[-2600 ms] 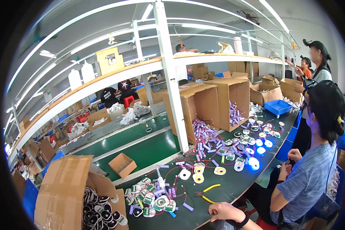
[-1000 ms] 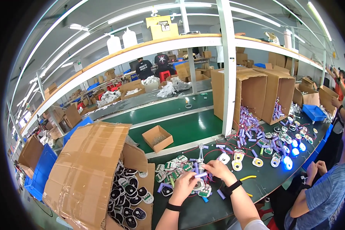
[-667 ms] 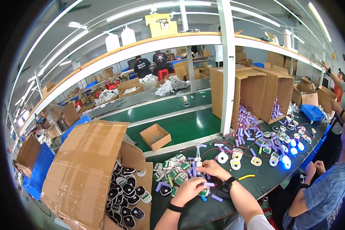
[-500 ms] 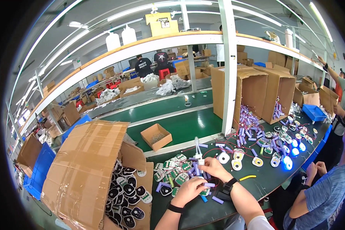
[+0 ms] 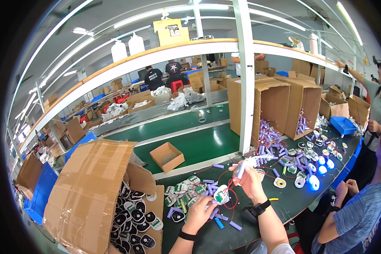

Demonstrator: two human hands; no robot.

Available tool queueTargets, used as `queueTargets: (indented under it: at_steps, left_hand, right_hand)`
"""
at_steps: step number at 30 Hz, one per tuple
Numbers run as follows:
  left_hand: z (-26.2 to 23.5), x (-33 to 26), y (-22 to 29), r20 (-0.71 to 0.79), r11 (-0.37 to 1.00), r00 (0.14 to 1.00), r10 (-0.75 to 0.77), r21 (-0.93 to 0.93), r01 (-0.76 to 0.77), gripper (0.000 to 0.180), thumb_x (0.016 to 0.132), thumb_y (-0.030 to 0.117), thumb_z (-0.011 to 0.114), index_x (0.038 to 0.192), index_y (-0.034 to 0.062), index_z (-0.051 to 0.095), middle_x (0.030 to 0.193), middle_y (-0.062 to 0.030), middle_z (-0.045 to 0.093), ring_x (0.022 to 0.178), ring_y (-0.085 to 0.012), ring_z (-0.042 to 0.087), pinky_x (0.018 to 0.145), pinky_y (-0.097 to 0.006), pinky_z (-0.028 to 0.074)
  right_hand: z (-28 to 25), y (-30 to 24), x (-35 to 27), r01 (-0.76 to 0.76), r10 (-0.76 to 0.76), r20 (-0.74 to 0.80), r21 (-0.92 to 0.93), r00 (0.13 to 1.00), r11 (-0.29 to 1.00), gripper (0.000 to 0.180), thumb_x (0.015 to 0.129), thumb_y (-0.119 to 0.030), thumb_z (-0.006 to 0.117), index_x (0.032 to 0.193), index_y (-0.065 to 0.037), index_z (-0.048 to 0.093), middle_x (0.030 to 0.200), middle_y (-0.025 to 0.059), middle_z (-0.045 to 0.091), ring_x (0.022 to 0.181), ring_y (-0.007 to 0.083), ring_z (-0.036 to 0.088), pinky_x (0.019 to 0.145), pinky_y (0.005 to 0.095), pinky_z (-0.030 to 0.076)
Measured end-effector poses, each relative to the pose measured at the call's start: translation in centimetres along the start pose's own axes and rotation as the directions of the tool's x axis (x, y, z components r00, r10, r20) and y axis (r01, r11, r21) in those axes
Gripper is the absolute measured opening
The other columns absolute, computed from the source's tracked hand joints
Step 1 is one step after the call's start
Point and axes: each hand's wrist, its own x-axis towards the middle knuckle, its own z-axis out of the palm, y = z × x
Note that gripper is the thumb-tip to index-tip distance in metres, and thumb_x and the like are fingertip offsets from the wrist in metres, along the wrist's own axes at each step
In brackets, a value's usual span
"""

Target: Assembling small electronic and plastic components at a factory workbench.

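Head view: my right hand (image 5: 250, 183) grasps the white bottle (image 5: 252, 161), now raised above the bench (image 5: 224, 240) and tipped sideways; half a second ago it was upright. My left hand (image 5: 199, 215) bends its fingers beside a round board (image 5: 221, 194); grip: cannot tell.

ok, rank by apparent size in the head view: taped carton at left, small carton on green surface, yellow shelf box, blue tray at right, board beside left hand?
1. taped carton
2. small carton and yellow shelf box: too close to rank
3. blue tray
4. board beside left hand
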Motion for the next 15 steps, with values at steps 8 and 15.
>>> queueTargets:
  at_steps: [8,15]
  left_hand:
    - [0.2,0.5,-0.9,-0.031,0.983,0.988,0.15,0.114,-0.145,0.042,0.074,0.024,0.07,0.109,0.0065,0.055,0.104,-0.0157,0.055,0.098,-0.0324,0.053,0.084,-0.038,0.044]
    - [0.7,-0.1,0.4,0.042,0.985,0.985,0.166,-0.057,-0.164,0.07,0.073,0.024,0.073,0.125,-0.0015,0.035,0.113,-0.0182,0.052,0.103,-0.031,0.055,0.086,-0.037,0.044]
  right_hand:
    - [-0.2,0.4,-0.1,-0.055,0.048,0.067,0.101,0.997,0.993,0.035,0.087,-0.033,0.048,0.108,-0.005,0.044,0.108,0.021,0.058,0.068,0.0193,0.059,0.063,0.0305,0.051]
    - [2.4,0.7,-1.3,-0.175,0.097,0.361,0.19,0.927,0.966,0.035,0.089,-0.026,0.054,0.116,-0.007,0.042,0.127,0.024,0.043,0.105,0.0335,0.055,0.086,0.0437,0.048]
